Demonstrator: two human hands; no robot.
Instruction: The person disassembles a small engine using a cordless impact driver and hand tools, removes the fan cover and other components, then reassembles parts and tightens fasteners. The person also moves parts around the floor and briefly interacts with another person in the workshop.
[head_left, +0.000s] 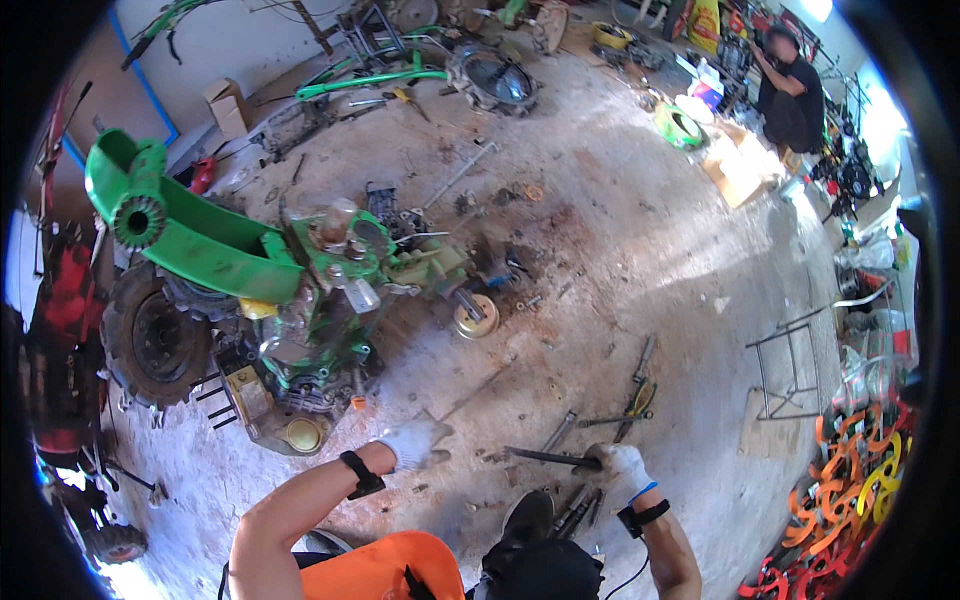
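Observation:
My right hand [622, 471], in a white work glove, is closed around one end of a dark metal bar [545, 457] that points left, above the floor. Gloved in white too, my left hand [412, 443] has its fingers stretched out and holds nothing. It is near the lower part of a partly dismantled green machine [320, 345], without visibly touching it. A round yellowish cap [303, 435] sits on the machine's near side. Beyond the right hand, pliers with yellow-green handles [641, 398] and several wrenches and bars lie on the floor.
The machine's green curved arm [215, 245] rises at left above a tyre [155, 335]. Orange, red and yellow curved blades [835, 500] are piled at lower right beside a metal frame [790, 370]. Another person [790, 95] crouches far right. A loose wheel [492, 80] lies at the back.

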